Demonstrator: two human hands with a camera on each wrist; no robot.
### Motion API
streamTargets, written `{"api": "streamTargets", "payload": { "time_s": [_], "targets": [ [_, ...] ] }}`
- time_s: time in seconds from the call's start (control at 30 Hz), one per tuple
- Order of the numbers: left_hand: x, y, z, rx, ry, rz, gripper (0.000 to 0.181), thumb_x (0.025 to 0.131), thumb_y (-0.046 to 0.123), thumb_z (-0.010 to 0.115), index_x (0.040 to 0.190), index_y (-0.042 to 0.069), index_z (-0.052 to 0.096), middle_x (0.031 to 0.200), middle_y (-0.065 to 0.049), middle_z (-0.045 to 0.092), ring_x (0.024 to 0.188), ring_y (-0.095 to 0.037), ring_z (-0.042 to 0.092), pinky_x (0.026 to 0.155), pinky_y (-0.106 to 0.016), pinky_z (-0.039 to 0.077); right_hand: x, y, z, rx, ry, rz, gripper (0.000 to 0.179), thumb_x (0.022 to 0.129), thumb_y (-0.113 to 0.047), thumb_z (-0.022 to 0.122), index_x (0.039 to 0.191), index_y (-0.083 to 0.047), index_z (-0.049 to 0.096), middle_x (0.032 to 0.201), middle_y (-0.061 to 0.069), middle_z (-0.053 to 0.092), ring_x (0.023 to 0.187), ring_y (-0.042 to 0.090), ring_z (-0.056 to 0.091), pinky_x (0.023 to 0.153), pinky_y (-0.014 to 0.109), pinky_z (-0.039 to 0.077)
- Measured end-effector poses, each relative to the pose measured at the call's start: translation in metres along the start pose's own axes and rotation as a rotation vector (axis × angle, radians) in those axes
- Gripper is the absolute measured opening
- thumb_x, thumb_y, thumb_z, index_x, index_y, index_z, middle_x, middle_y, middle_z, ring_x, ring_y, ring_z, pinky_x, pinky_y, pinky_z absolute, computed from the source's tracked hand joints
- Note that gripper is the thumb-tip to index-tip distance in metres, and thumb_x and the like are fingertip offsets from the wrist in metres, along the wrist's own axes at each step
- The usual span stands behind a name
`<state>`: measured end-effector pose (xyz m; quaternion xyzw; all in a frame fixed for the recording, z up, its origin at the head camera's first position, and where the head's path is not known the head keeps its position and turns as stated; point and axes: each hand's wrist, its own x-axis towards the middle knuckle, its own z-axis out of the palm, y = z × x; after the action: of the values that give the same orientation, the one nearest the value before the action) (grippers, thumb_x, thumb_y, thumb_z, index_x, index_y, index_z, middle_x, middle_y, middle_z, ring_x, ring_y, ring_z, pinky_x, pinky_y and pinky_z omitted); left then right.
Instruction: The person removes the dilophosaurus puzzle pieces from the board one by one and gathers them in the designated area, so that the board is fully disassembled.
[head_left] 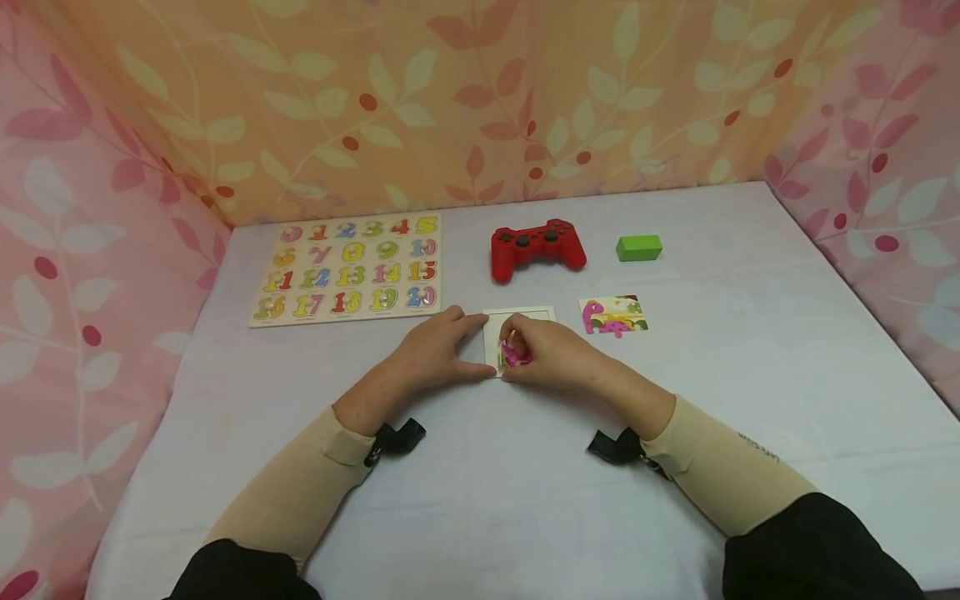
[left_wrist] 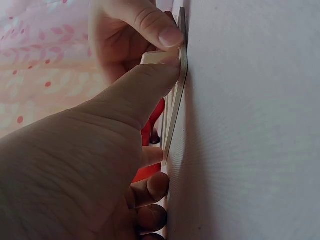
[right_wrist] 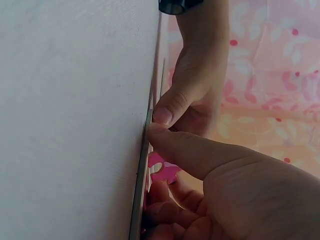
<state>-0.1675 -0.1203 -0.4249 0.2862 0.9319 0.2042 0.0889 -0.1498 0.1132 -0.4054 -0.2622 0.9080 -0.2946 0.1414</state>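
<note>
A small white puzzle tray (head_left: pixel 491 333) lies flat on the table between both hands. My left hand (head_left: pixel 431 354) grips its left side, the thumb at the near corner and the forefinger at the far one. Over the tray, my right hand (head_left: pixel 555 354) pinches a pink and green puzzle piece (head_left: pixel 512 353). In the right wrist view this pink piece (right_wrist: pixel 166 172) stands tilted at the fingers, and the thumb lies at the tray's edge (right_wrist: pixel 140 185). Fingers hide much of the tray's inside. To the right lie joined puzzle pieces (head_left: pixel 615 317) with a pink dinosaur picture.
A number board (head_left: pixel 401 296) with colourful numerals lies at the back left. Behind the tray is a red game controller (head_left: pixel 536 248), with a green block (head_left: pixel 638 248) to its right. A floral curtain (head_left: pixel 480 100) borders the white-covered table (head_left: pixel 480 500).
</note>
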Motion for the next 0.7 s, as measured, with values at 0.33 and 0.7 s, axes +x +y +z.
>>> {"api": "streamTargets", "payload": {
  "time_s": [0.33, 0.7],
  "targets": [
    [0.0, 0.002, -0.002, 0.009, -0.017, -0.019, 0.088, 0.081, 0.059, 0.081, 0.151, 0.015, 0.052, 0.106, -0.002, 0.053, 0.087, -0.018, 0.052, 0.074, -0.032, 0.045, -0.001, -0.001, -0.009, 0.096, 0.011, 0.009, 0.039, 0.085, -0.027, 0.085, 0.115, -0.014, 0.063, 0.093, 0.002, 0.062, 0.083, 0.017, 0.058, 0.075, 0.034, 0.049],
    [0.0, 0.004, -0.003, 0.003, -0.037, -0.051, 0.089, 0.08, 0.06, 0.081, 0.153, 0.018, 0.051, 0.106, -0.001, 0.053, 0.089, -0.018, 0.052, 0.073, -0.032, 0.045, -0.019, -0.019, -0.048, 0.159, 0.078, -0.015, 0.042, 0.085, -0.023, 0.086, 0.121, -0.012, 0.068, 0.106, -0.002, 0.067, 0.072, 0.017, 0.061, 0.068, 0.035, 0.047]
  ]
}}
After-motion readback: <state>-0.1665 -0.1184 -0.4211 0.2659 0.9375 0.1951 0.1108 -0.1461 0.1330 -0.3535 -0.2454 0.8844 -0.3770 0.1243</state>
